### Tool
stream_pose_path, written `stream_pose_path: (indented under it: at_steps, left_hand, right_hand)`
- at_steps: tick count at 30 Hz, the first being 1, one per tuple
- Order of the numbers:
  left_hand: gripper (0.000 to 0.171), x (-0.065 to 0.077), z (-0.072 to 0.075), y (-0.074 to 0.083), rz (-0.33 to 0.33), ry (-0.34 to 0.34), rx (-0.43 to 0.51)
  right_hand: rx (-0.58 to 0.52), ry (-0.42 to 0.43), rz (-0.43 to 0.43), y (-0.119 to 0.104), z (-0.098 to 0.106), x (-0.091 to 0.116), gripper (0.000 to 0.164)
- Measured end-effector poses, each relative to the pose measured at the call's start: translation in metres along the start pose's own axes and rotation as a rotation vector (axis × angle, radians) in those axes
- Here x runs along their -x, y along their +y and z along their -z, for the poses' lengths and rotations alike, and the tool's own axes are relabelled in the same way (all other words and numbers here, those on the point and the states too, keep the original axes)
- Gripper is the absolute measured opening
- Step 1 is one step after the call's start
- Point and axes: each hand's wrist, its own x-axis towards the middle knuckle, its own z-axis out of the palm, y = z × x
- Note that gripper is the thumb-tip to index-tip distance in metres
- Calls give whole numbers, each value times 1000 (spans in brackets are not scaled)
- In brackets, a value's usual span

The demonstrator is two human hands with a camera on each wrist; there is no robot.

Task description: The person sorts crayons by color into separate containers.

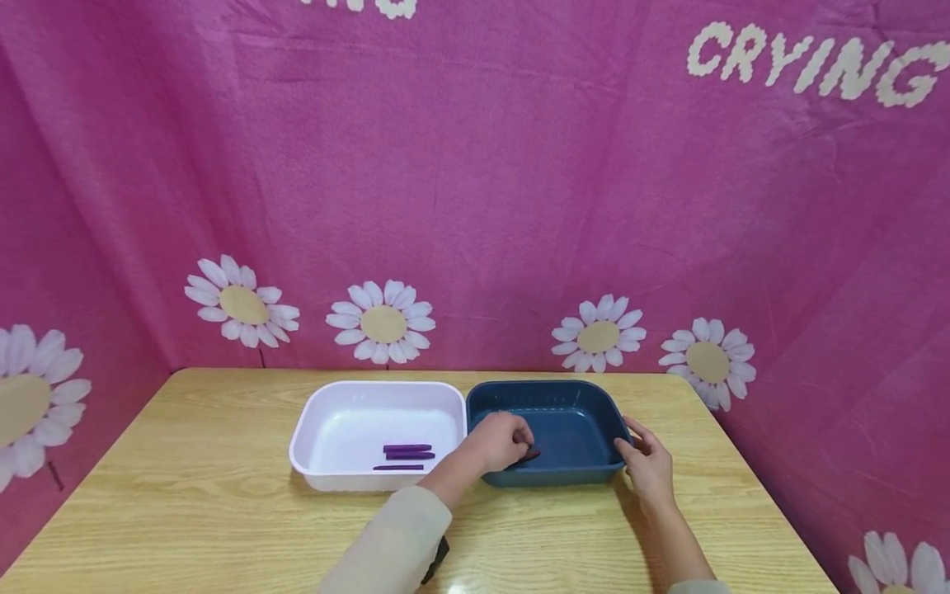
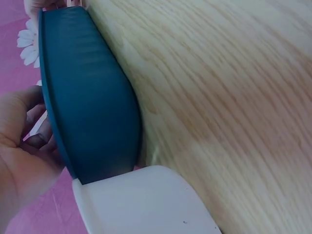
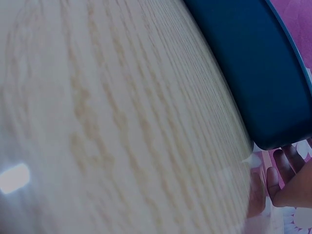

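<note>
My left hand point(image 1: 505, 439) reaches over the near wall of the dark blue tray point(image 1: 571, 476), fingertips bent down at a dark crayon point(image 1: 530, 454) inside it. In the left wrist view the tray wall point(image 2: 92, 97) covers part of those curled fingers. At the tray's right end my right hand point(image 1: 649, 466) grips the rim, thumb at the inner side and fingers outside. The white tray point(image 1: 326, 478) stands against the blue one's left side. Several purple crayons point(image 1: 410, 455) lie in its near right part.
Both trays stand toward the back of a wooden table point(image 1: 185, 495). Behind and beside it hangs a pink cloth point(image 1: 475, 206) printed with daisies and letters. A black object point(image 1: 436, 561) shows beside the left sleeve point(image 1: 397, 536).
</note>
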Motion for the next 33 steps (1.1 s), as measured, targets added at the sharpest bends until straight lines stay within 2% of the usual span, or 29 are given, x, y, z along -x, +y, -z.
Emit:
stream_pose_path:
  at_steps: [8, 18, 23, 29, 33]
  left_hand:
    - [16, 9, 15, -1, -43, 51, 10]
    - [15, 24, 42, -13, -59, 118, 106]
    - [16, 38, 62, -24, -59, 218, 124]
    - [16, 58, 80, -39, 12, 372, 117]
    - [17, 70, 93, -48, 74, 452, 73]
  right_hand:
    - [-6, -1, 3, 1, 0, -4, 44]
    - [18, -10, 0, -1, 1, -8, 43]
    - [73, -19, 21, -2, 3, -10, 45]
    - [144, -16, 49, -5, 12, -12, 53]
    - [170, 15, 98, -14, 17, -16, 53]
